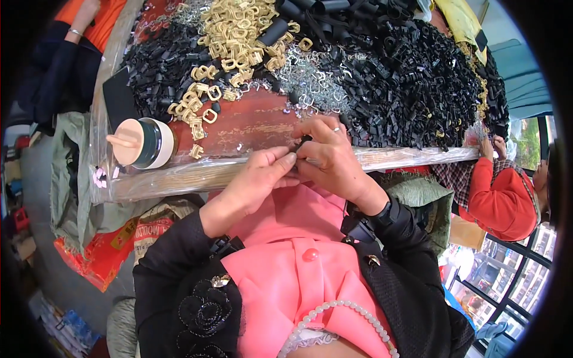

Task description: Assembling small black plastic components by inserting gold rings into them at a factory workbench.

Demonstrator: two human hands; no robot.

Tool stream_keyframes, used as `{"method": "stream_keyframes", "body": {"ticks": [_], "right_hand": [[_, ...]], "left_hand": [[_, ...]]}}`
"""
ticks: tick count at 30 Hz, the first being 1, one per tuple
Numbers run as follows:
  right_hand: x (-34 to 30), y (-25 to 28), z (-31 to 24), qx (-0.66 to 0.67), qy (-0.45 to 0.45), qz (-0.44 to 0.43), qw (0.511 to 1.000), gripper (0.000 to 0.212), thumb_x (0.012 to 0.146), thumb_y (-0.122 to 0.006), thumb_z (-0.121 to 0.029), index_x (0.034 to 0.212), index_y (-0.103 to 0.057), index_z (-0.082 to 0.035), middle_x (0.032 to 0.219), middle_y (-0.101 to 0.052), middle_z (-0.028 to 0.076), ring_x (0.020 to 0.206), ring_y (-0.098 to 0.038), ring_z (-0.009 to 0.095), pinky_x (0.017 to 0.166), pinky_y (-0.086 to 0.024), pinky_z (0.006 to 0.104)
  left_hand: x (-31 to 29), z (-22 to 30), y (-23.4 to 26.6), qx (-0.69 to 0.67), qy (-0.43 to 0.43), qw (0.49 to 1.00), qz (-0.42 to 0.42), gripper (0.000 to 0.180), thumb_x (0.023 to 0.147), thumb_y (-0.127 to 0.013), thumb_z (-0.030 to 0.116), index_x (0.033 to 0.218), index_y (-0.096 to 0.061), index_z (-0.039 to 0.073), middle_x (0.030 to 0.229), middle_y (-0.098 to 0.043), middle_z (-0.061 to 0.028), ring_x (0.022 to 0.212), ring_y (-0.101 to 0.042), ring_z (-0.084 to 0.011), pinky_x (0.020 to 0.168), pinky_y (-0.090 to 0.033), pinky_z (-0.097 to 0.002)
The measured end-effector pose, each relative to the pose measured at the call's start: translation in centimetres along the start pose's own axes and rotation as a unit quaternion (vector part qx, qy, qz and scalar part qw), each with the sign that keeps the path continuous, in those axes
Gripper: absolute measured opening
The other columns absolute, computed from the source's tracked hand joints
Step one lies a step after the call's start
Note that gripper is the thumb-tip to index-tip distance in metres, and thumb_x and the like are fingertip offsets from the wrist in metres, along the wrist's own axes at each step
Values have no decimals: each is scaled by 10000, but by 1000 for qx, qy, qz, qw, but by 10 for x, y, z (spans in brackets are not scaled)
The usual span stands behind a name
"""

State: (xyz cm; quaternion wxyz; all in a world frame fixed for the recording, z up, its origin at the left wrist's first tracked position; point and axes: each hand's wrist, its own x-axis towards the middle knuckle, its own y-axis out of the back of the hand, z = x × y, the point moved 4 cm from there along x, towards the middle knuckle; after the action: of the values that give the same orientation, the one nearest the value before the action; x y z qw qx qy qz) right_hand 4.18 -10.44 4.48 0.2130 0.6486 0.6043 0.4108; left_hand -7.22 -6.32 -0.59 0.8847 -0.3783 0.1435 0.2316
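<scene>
Over the near edge of the table, my left hand (261, 173) and my right hand (330, 156) meet, fingertips pinched together. Between them is a small black part (302, 141), mostly hidden by the fingers, so its kind does not show. Beyond my hands lies a heap of small black plastic pieces (412, 83), reaching far to the right. A pile of clear and silvery bits with small metal clips (310, 77) sits just past my right hand. Tan plastic buckle-like pieces (194, 110) spread down from a larger tan pile (236, 33) at the back.
A lidded cup (143, 143) stands at the table's left near corner, beside a dark phone-like slab (119, 98). The plastic-wrapped wooden rim (197, 179) edges the table. Sacks (71, 179) hang below left. One person (501, 197) in red works at right; another's arm (74, 33) is far left.
</scene>
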Motion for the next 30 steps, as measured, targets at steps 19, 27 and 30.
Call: {"method": "stream_keyframes", "body": {"ticks": [19, 27, 30], "right_hand": [[12, 41, 52, -65, -10, 121, 991, 186, 598, -629, -41, 769, -557, -47, 837, -541, 93, 793, -500, 277, 695, -379, 357], [60, 51, 114, -311, 5, 86, 946, 195, 620, -614, -127, 781, -513, -83, 724, -494, 80, 722, -499, 272, 592, -372, 375], [62, 38, 138, -279, -53, 34, 958, 188, 643, -593, -137, 800, -507, -79, 746, -496, 86, 732, -499, 292, 617, -374, 383]], "left_hand": [[19, 7, 24, -114, -42, 992, -19, 238, 848, -479, 120, 1056, -477, 5, 946, -556, -60, 802, -549, -112, 730, -466, -232], [24, 21, 29, -122, -36, 992, 1, 251, 852, -477, 150, 1052, -475, -1, 943, -561, -73, 790, -553, -116, 729, -463, -231], [24, 20, 30, -118, -39, 992, 9, 251, 852, -478, 155, 1048, -476, -2, 938, -561, -72, 788, -554, -117, 728, -465, -230]]}}
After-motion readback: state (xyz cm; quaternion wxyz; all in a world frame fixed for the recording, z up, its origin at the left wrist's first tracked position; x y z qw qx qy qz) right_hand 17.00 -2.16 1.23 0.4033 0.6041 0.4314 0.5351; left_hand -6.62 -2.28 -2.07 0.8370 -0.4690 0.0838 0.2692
